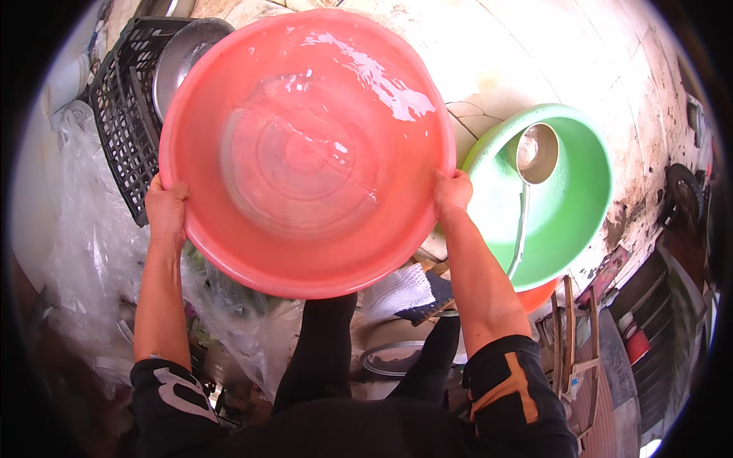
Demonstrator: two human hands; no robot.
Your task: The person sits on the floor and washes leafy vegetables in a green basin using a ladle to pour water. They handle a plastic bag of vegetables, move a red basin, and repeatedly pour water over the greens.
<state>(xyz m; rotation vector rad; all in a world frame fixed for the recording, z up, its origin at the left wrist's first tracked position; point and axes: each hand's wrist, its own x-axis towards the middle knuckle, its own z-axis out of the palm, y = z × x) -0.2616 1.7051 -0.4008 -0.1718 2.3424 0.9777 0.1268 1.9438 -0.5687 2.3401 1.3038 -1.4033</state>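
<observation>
A large round red plastic basin (320, 252) with clear water in it is held out before me. My left hand (167, 209) grips its rim at the lower left, thumb on top, fingers hidden beneath. On the lower right rim my right hand (453, 192) has the same kind of grip. Just to the right of that hand stands a green plastic basin (578, 212). A metal ladle (538, 154) with a long handle lies inside it.
Left of the red basin are a black plastic crate (129, 114) and a metal bowl (177, 63). Clear plastic sheeting (91, 229) lies at the left. Wooden slats (568, 338) stand at the lower right, near an orange container (538, 296). Light floor tiles (504, 46) extend beyond the basins.
</observation>
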